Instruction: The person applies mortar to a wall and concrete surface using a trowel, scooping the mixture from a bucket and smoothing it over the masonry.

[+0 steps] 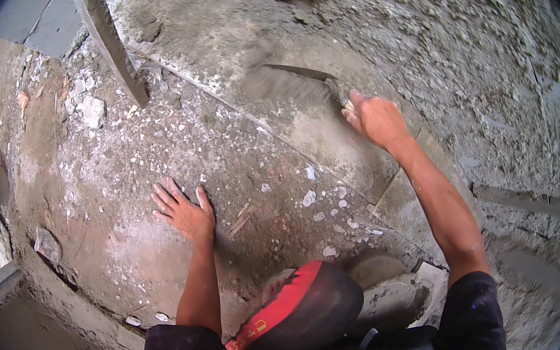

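My right hand (377, 120) is closed round the handle of a trowel (306, 72). The trowel's dark blade points left, and grey mortar (287, 89) beside it is smeared by motion. Whether that mortar lies on the blade or on the surface below, I cannot tell. Lower and to the left, my left hand (189, 213) is spread with its fingers apart over the dusty ground (139, 227) and holds nothing. It appears to lean on the ground. A straight edge (237, 109) runs diagonally between the littered ground and the smoother grey strip (331, 134) under the trowel.
A rough plastered wall (482, 59) rises on the right. At upper left a narrow post (112, 49) stands near a white lump of rubble (92, 112). White chips (309, 199) litter the ground. My red-and-black-covered knee (303, 305) is at the bottom, beside a mortar-crusted round container (393, 301).
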A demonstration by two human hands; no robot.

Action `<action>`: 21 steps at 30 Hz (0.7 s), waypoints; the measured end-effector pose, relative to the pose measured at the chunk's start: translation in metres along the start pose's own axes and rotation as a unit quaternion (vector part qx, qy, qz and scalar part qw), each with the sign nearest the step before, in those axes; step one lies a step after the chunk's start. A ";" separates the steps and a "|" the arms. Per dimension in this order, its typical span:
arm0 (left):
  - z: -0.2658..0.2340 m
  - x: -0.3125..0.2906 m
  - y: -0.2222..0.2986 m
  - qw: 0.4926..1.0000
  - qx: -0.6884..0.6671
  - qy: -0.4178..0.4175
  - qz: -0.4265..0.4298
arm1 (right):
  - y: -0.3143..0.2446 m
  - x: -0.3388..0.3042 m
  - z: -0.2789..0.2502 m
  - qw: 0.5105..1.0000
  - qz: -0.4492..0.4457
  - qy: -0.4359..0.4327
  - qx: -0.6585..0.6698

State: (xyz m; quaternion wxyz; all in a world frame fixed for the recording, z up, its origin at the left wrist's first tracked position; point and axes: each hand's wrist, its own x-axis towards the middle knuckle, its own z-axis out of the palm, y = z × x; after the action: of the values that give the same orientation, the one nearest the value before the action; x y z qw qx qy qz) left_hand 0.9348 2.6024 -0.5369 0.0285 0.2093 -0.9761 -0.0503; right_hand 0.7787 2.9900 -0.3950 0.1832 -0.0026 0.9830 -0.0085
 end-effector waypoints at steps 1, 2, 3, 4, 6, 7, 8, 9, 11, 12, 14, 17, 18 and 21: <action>-0.003 0.001 0.000 1.000 0.003 0.001 -0.003 | -0.011 0.005 -0.013 0.999 -0.012 -0.013 -0.045; -0.005 0.004 0.005 1.000 -0.014 -0.004 0.001 | -0.003 0.022 -0.024 1.000 0.009 0.017 -0.022; -0.004 0.006 0.007 1.000 -0.008 -0.011 0.002 | 0.009 0.044 -0.035 0.998 0.034 0.047 0.002; -0.002 0.006 0.008 1.000 -0.001 -0.019 0.003 | 0.018 0.062 -0.042 0.995 0.059 0.077 0.026; -0.003 0.015 0.017 0.999 0.001 -0.032 0.005 | 0.002 0.082 -0.023 0.994 0.060 0.065 0.057; -0.002 0.015 0.021 1.000 -0.006 -0.022 0.009 | -0.009 0.091 -0.019 0.995 0.050 0.054 0.068; -0.003 0.011 0.016 1.000 -0.005 -0.015 0.006 | -0.026 0.087 -0.029 0.998 0.005 0.020 0.058; -0.003 0.011 0.006 1.000 0.000 -0.004 0.007 | -0.050 0.079 -0.037 0.999 -0.032 -0.001 0.026; -0.003 0.010 0.000 1.000 0.005 -0.009 -0.002 | -0.079 0.068 -0.058 0.993 -0.101 -0.032 -0.048; -0.004 0.007 0.002 1.000 0.005 -0.014 -0.005 | -0.074 0.081 -0.055 0.995 -0.076 0.046 -0.045; -0.008 0.008 0.009 1.000 -0.008 -0.017 0.000 | -0.055 0.116 -0.066 0.993 -0.034 0.108 -0.022; -0.006 0.017 0.021 0.999 -0.020 -0.018 0.022 | -0.052 0.159 -0.022 0.987 0.035 0.153 0.040; -0.007 0.013 0.019 0.999 -0.017 -0.024 0.016 | -0.073 0.151 -0.024 0.990 0.002 0.132 0.058; -0.008 0.007 0.004 0.999 -0.003 -0.037 -0.018 | -0.119 0.116 -0.038 0.992 -0.103 0.071 0.005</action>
State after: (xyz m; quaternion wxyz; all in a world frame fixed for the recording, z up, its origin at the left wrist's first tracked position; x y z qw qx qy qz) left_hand 0.9269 2.6024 -0.5281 -0.0084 0.2250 -0.9724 -0.0617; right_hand 0.6569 2.8710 -0.3988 0.1114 -0.1023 0.9880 -0.0325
